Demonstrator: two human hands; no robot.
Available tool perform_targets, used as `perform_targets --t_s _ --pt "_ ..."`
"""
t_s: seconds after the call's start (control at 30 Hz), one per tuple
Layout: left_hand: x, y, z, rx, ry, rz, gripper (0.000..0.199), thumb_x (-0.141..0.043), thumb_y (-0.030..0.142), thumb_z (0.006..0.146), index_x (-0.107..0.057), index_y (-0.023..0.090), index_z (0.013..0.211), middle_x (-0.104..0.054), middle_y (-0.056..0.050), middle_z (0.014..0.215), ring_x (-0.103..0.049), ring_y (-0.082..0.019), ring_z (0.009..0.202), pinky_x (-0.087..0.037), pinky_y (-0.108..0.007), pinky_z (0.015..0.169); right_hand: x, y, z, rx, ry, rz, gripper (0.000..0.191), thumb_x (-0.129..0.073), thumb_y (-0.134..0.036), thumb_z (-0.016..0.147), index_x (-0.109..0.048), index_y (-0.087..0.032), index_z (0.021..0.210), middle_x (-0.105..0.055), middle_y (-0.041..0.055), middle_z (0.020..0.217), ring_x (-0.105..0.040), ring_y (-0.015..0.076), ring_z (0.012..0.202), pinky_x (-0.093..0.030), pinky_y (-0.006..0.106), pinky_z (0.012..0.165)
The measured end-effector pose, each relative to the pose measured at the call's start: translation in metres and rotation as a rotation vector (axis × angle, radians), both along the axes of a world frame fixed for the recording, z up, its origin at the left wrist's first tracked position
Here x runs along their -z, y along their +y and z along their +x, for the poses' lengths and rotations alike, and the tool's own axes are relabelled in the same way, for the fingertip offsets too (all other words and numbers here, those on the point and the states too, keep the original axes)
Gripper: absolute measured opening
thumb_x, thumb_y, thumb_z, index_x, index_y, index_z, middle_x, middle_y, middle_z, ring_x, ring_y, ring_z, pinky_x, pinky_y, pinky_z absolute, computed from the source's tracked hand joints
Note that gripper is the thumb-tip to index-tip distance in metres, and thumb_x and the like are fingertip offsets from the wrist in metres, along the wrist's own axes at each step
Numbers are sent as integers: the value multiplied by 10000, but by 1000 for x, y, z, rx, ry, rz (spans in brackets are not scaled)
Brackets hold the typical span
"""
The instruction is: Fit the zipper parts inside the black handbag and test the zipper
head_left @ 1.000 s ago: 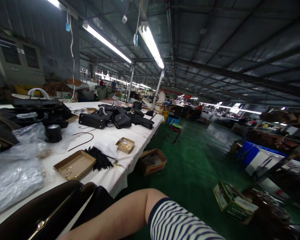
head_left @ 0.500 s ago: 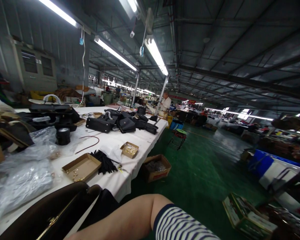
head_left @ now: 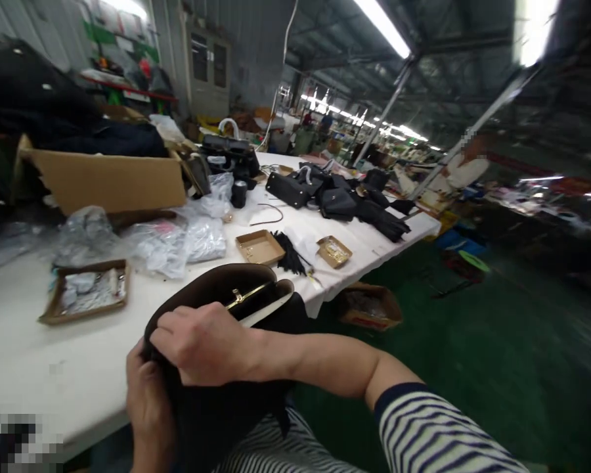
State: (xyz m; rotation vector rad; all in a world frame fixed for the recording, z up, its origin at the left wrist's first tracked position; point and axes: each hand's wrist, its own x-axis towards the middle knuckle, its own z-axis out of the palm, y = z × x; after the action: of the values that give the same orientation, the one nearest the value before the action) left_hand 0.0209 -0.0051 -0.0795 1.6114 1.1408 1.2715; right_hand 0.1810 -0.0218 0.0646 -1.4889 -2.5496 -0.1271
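A black bag with a brown lining and a gold-coloured metal frame stands open at the table's front edge, its mouth facing up. My right hand reaches across the bag and grips its left rim, fingers curled over the edge. Just below and to the left, my left hand holds the same side of the bag from outside, with its fingertips near those of my right hand. The bag's lower part is dark, and its bottom cannot be made out.
On the white table lie a tray of small parts, a shallow carton, black tassels, a box of gold pieces, plastic bags and black handbags. A large carton stands left. A person is farther back.
The view has swung left and down, bringing both hands, the large carton and the parts tray into sight. The bag now appears nearer the middle of the picture.
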Motion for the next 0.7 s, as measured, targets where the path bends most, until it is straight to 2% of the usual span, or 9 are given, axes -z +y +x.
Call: perform_targets --t_s 0.07,0.17,0.33,0.5,0.57,0.63,0.7 --pt "4 2 -2 -15 6 -30 725 -365 768 1094 -607 180 1442 -669 -139 1375 -629 -371 1280 -515 -557 1143 5 2 3 -19 36 9 120 -604 -158 1030 -661 -123 1130 -704 97 1154 -658 253 1025 -492 362 725" --pt "-4 6 0 18 15 -44 743 -366 772 1094 -608 161 1442 -665 -143 1387 -625 -367 1296 -498 -531 1162 11 2 9 -48 85 31 155 -545 -156 1089 -664 -125 1183 -706 92 1167 -651 239 1027 -513 358 804" --pt "-33 17 -5 105 39 -45 710 -388 748 1100 -630 177 1446 -684 -129 1407 -631 -355 1325 -502 -485 1168 13 2 18 -28 140 -5 194 -511 -214 1158 -684 -148 1219 -721 74 1176 -683 212 1029 -507 337 832" --pt "-66 31 -9 118 154 -163 621 -595 736 1011 -702 220 1340 -750 -80 1273 -678 -342 1232 -529 -449 1107 7 1 25 -26 142 -48 194 -502 -229 1175 -678 -149 1168 -736 77 1141 -701 212 1014 -501 342 822" --pt "-77 36 -11 140 182 -183 556 -636 700 987 -740 229 1264 -773 -62 1194 -698 -324 1165 -544 -425 1067 2 0 33 1 140 -97 154 -569 -227 1149 -675 -160 1238 -752 71 1163 -715 215 1010 -496 344 825" --pt "-85 41 -13 147 204 -179 498 -663 659 976 -765 227 1201 -786 -53 1153 -709 -309 1123 -542 -407 1051 -4 -2 44 52 108 -158 212 -682 -216 1089 -676 -170 1296 -768 75 1206 -728 231 1026 -493 354 846" --pt "-90 44 -16 144 206 -174 467 -678 639 975 -780 224 1164 -794 -48 1121 -715 -297 1093 -537 -394 1041 -9 -4 57 114 49 -211 226 -761 -197 1032 -702 -162 1248 -781 89 1209 -733 255 1052 -489 371 881"
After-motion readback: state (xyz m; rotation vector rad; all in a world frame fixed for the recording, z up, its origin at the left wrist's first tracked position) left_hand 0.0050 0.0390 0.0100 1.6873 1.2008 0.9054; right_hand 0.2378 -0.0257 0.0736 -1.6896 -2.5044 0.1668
